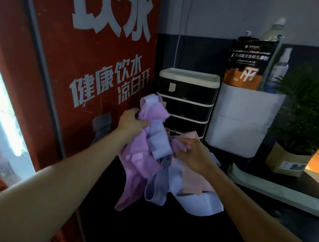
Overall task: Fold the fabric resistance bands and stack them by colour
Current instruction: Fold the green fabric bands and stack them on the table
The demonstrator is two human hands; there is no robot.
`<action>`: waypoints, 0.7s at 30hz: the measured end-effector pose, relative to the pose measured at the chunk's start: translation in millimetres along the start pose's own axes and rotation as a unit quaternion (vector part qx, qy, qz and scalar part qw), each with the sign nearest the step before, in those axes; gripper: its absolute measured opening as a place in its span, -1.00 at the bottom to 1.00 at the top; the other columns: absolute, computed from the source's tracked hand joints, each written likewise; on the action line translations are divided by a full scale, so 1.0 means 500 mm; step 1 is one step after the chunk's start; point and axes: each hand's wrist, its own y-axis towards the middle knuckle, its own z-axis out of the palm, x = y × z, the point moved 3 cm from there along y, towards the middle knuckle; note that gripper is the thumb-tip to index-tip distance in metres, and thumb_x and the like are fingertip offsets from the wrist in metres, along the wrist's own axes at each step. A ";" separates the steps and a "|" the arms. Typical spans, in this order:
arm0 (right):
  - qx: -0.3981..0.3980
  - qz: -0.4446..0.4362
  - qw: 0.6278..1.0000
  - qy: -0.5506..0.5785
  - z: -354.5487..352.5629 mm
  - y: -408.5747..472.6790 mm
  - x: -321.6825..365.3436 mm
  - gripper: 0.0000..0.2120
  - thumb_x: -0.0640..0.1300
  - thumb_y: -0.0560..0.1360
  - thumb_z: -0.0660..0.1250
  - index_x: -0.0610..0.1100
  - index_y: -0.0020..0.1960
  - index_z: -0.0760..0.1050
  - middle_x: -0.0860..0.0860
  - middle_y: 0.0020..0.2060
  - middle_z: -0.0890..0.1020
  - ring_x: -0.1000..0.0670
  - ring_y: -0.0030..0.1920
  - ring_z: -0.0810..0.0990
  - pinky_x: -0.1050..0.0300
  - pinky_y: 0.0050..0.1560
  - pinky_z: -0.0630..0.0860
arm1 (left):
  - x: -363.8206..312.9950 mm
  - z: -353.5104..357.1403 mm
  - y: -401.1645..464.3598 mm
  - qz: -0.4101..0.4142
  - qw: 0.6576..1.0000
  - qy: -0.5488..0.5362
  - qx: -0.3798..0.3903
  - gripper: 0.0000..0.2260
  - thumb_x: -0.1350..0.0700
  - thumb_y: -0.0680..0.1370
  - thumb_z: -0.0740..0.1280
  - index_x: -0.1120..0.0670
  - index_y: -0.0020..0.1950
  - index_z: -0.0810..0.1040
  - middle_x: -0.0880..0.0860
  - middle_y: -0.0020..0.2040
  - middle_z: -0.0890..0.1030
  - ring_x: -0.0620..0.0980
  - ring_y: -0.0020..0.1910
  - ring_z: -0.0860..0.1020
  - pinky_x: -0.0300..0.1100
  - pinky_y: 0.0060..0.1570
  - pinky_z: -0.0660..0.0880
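Fabric resistance bands (154, 154), a pink, lilac and peach tangle, hang from your left hand (131, 122)'s tight grip; at four o'clock, your right hand (194, 155) pinches a pink fold.

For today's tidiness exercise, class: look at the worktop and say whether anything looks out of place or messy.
Yes. The pink, lilac and peach fabric resistance bands form one tangled, unfolded bunch with colours mixed. The left hand grips the bunch and lifts it above the dark worktop; the right hand pinches a pink band. No folded stack shows.
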 end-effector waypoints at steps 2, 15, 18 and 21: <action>-0.055 0.022 0.997 0.043 -0.019 0.006 -0.008 -0.74 -0.25 0.45 0.33 -0.20 0.14 0.55 -0.13 0.01 0.63 -0.12 0.00 0.60 0.12 -0.01 0.49 | -0.049 0.012 0.002 0.049 0.999 0.011 0.013 -0.67 0.28 0.42 0.43 0.21 0.17 0.51 0.07 -0.04 0.55 0.00 -0.06 0.50 -0.21 -0.07 0.40; -0.216 0.025 0.974 0.059 -0.074 -0.058 -0.040 -0.63 -0.39 0.45 0.19 -0.23 0.22 0.50 -0.16 0.14 0.49 -0.15 0.03 0.54 0.32 -0.06 0.28 | -0.008 0.180 -0.192 0.192 0.949 0.165 0.189 -0.48 0.12 0.37 0.47 0.04 0.32 0.47 0.00 0.23 0.56 -0.03 0.21 0.50 -0.20 0.14 0.42; -0.191 -0.029 0.980 0.049 -0.077 -0.062 -0.017 -0.74 -0.31 0.45 0.21 -0.14 0.09 0.54 -0.03 0.00 0.46 -0.03 -0.08 0.47 0.27 -0.10 0.31 | 0.005 0.179 -0.211 0.174 0.942 0.147 0.245 -0.57 0.15 0.38 0.49 0.09 0.22 0.52 -0.01 0.13 0.60 -0.09 0.09 0.54 -0.27 0.06 0.43; -0.080 -0.046 0.995 -0.024 -0.047 -0.063 -0.012 -0.78 -0.34 0.46 0.22 -0.27 0.01 0.59 -0.12 -0.05 0.58 -0.14 0.00 0.57 0.18 -0.04 0.39 | 0.004 0.167 -0.216 0.170 0.944 0.119 0.257 -0.62 0.08 0.30 0.51 0.15 0.07 0.57 0.08 0.01 0.64 0.00 -0.01 0.58 -0.17 -0.01 0.48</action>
